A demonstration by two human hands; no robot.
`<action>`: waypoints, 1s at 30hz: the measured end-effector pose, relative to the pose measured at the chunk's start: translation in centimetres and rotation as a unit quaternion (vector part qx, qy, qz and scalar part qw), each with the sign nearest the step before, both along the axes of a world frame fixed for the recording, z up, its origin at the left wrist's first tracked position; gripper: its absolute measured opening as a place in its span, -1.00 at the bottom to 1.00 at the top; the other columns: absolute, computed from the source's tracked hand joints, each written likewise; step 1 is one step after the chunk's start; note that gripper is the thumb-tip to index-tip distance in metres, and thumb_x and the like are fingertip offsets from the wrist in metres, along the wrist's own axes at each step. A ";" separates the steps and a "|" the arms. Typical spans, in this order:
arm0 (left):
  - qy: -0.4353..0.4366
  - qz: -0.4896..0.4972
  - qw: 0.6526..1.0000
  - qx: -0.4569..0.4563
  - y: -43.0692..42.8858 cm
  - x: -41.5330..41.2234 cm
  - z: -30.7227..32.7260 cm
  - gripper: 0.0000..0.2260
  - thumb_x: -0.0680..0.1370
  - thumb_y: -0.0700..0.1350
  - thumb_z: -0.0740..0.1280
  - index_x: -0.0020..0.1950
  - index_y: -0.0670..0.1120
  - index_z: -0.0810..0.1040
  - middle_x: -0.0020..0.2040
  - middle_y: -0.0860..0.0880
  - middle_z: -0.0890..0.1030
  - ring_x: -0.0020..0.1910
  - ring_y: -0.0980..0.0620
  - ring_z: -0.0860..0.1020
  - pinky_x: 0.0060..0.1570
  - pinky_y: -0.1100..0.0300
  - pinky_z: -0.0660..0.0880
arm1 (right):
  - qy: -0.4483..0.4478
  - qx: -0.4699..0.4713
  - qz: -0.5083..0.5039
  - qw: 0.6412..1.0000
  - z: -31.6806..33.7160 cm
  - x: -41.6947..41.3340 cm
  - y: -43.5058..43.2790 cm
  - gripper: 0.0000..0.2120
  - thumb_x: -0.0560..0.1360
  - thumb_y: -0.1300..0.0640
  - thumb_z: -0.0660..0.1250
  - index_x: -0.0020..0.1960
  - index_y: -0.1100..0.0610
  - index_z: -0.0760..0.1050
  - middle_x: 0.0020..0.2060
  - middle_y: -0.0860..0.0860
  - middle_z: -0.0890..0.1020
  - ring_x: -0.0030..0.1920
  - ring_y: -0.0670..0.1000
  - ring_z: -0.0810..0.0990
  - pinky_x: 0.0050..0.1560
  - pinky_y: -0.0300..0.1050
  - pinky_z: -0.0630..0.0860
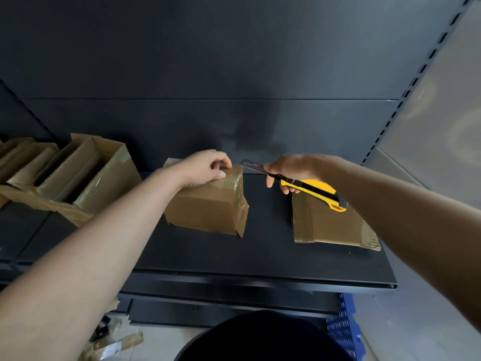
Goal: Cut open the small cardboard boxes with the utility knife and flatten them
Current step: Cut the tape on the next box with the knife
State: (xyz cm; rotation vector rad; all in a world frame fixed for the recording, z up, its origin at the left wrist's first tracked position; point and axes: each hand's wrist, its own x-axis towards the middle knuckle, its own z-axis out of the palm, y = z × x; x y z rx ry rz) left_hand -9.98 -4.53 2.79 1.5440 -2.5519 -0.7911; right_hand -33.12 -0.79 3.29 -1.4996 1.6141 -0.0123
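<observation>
A small taped cardboard box (208, 207) stands in the middle of the dark shelf (234, 256). My left hand (205, 166) rests on its top, fingers curled over the far top edge. My right hand (291, 169) grips a yellow and black utility knife (312, 190). Its blade is extended and points left, with the tip just off the box's upper right corner. A flattened cardboard box (330, 225) lies on the shelf to the right, partly under my right forearm.
A larger open carton (104, 183) with several small boxes inside sits at the left of the shelf. A slotted upright (406, 92) bounds the shelf on the right. Cardboard scraps (114, 342) lie on the floor; a blue crate (343, 327) stands at the lower right.
</observation>
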 end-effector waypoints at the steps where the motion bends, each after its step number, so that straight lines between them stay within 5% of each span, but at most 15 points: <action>1: -0.006 -0.012 1.000 -0.002 -0.2 0.1 0.0 -0.85 0.56 -0.06 0.31 0.08 0.17 0.52 -0.05 0.12 0.45 -0.11 0.17 0.42 -0.23 0.31 0.25 | 0.001 0.003 -0.003 1.000 -0.1 0.0 0.1 -0.55 0.65 -0.07 -0.01 0.09 0.19 0.55 -0.34 0.12 0.51 -0.38 0.05 0.43 -0.30 -0.13 0.43; 6: -0.046 -0.064 0.995 0.052 -1.0 0.7 0.3 -0.65 0.50 0.00 0.39 0.28 0.20 0.51 0.25 0.28 0.43 0.22 0.20 0.37 0.24 0.14 0.28 | 0.006 0.015 -0.006 1.000 -0.9 -0.2 0.8 -0.84 0.60 0.03 0.16 -0.05 0.04 0.49 -0.28 0.10 0.39 -0.33 0.05 0.42 -0.28 -0.12 0.46; 9: -0.067 -0.071 0.995 0.031 -1.0 0.9 0.3 -0.62 0.50 0.06 0.38 0.32 0.17 0.48 0.33 0.26 0.43 0.29 0.18 0.38 0.22 0.16 0.31 | -0.006 -0.005 -0.012 1.000 -1.3 -0.1 1.0 -0.78 0.61 -0.04 0.13 -0.14 -0.06 0.47 -0.32 0.07 0.32 -0.41 0.03 0.33 -0.38 -0.15 0.37; 12: -0.100 -0.087 0.991 -0.017 -0.8 0.7 0.4 -0.62 0.52 0.10 0.34 0.34 0.15 0.46 0.37 0.25 0.40 0.35 0.14 0.36 0.18 0.17 0.32 | 0.019 -0.028 0.010 0.999 -1.4 0.0 1.0 -0.52 0.62 -0.20 -0.03 -0.06 0.07 0.55 -0.36 0.03 0.34 -0.42 0.01 0.32 -0.36 -0.14 0.34; 16: -0.115 -0.096 0.989 0.019 -1.0 0.5 0.9 -0.58 0.51 0.06 0.37 0.36 0.11 0.45 0.37 0.25 0.40 0.35 0.15 0.36 0.18 0.25 0.28 | 0.017 -0.032 0.041 0.999 -1.2 -0.3 0.9 -0.57 0.61 -0.08 0.11 -0.15 0.19 0.57 -0.40 0.03 0.39 -0.45 0.00 0.33 -0.37 -0.17 0.33; 21: -0.156 -0.129 0.979 -0.009 -0.8 0.3 1.6 -0.62 0.51 0.05 0.35 0.33 0.13 0.48 0.34 0.24 0.44 0.31 0.13 0.41 0.21 0.19 0.37 | 0.043 -0.060 0.080 0.994 -1.2 -0.2 1.5 -0.58 0.55 -0.17 0.22 -0.21 0.17 0.53 -0.45 0.01 0.47 -0.42 -0.01 0.44 -0.30 -0.17 0.42; 25: -0.187 -0.166 0.964 -0.091 0.4 0.1 0.8 -0.67 0.51 -0.05 0.21 0.26 -0.03 0.48 0.22 0.00 0.54 0.13 -0.04 0.50 0.08 -0.04 0.49 | 0.088 -0.069 0.107 0.988 -1.2 0.5 1.9 -0.58 0.52 -0.25 0.22 -0.21 0.09 0.54 -0.39 -0.04 0.54 -0.34 -0.04 0.50 -0.24 -0.14 0.37; 28: -0.168 -0.162 0.965 -0.119 0.8 0.1 0.6 -0.57 0.52 -0.10 0.17 0.40 -0.05 0.36 0.30 0.02 0.48 0.19 -0.04 0.47 -0.08 0.17 0.44 | 0.127 -0.063 0.109 0.984 -1.2 1.2 2.2 -0.59 0.51 -0.29 0.17 -0.16 0.03 0.52 -0.24 -0.01 0.59 -0.21 -0.02 0.55 -0.21 -0.14 0.39; 30: -0.159 -0.156 0.968 -0.120 1.1 -0.1 0.7 -0.56 0.49 -0.17 0.13 0.39 -0.04 0.33 0.15 0.03 0.53 0.03 -0.01 0.50 -0.34 0.26 0.29 | 0.149 -0.054 0.106 0.982 -1.0 1.8 2.4 -0.56 0.53 -0.29 0.14 -0.13 0.06 0.51 -0.24 0.02 0.58 -0.25 0.01 0.57 -0.19 -0.11 0.44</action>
